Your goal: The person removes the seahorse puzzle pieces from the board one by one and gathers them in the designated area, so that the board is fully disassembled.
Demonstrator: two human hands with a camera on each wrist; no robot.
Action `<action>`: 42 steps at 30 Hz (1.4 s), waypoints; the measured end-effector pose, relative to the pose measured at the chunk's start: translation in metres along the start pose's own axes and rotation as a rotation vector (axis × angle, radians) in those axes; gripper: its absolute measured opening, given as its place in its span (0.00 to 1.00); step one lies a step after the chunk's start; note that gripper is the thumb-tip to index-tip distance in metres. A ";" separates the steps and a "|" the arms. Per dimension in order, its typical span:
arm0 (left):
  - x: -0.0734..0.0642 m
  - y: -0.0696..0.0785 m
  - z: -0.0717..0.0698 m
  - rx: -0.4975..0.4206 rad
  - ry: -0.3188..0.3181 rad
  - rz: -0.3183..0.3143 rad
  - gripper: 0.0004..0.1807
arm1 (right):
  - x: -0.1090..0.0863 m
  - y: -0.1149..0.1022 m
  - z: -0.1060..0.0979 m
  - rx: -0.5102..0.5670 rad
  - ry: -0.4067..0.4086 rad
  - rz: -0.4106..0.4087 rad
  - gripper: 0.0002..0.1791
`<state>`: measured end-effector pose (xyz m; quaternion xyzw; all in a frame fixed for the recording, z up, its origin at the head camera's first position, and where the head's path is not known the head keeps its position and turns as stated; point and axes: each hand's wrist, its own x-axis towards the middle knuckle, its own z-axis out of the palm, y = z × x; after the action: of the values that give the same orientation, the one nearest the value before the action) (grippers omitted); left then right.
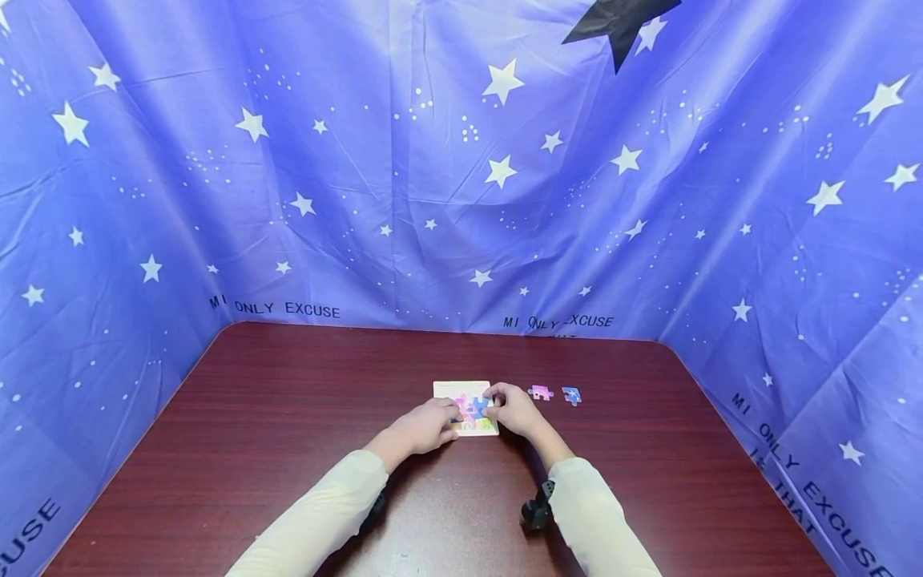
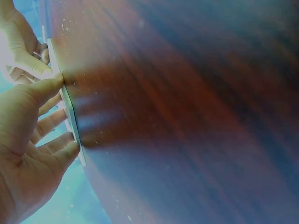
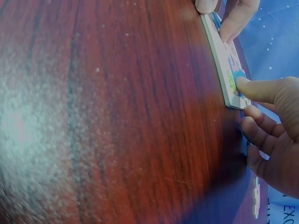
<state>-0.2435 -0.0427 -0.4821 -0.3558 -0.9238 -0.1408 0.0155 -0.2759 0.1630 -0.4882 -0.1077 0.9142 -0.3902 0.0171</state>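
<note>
While the right hand (image 1: 513,409) seems to pinch a blue piece (image 1: 479,406) between thumb and forefinger at the right side of the puzzle tray (image 1: 461,385), its other fingers curl just beyond the rim. The left hand (image 1: 425,425) holds the tray from its left, thumb against the near edge and fingers bent over the pink pieces (image 1: 461,403).

The step in hand looks like seating the blue piece; the next move probably calls for lining up its tabs and pressing it flat while the left hand keeps the tray from sliding. The tray's far part looks pale, perhaps unfilled. To the right of the tray, a loose pink piece (image 1: 541,393) lies near it, and a loose blue piece (image 1: 572,396) farther out; both likely remain to be placed.

Around the tray spreads a dark red, wood-grained worktop (image 1: 303,401). Beyond it and on both sides hangs a blue-violet curtain (image 1: 433,160) printed with white stars and black lettering, with one large black star (image 1: 623,28) high behind the tray.
</note>
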 end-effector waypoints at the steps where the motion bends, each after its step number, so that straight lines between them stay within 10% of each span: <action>1: 0.000 0.000 0.000 -0.003 0.002 0.000 0.14 | 0.000 0.000 0.000 0.002 -0.001 0.002 0.12; 42: -0.002 0.000 0.000 -0.019 0.010 0.019 0.13 | 0.000 0.000 -0.001 0.005 -0.019 0.034 0.12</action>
<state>-0.2427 -0.0441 -0.4820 -0.3640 -0.9188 -0.1512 0.0183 -0.2762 0.1634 -0.4875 -0.0955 0.9147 -0.3913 0.0327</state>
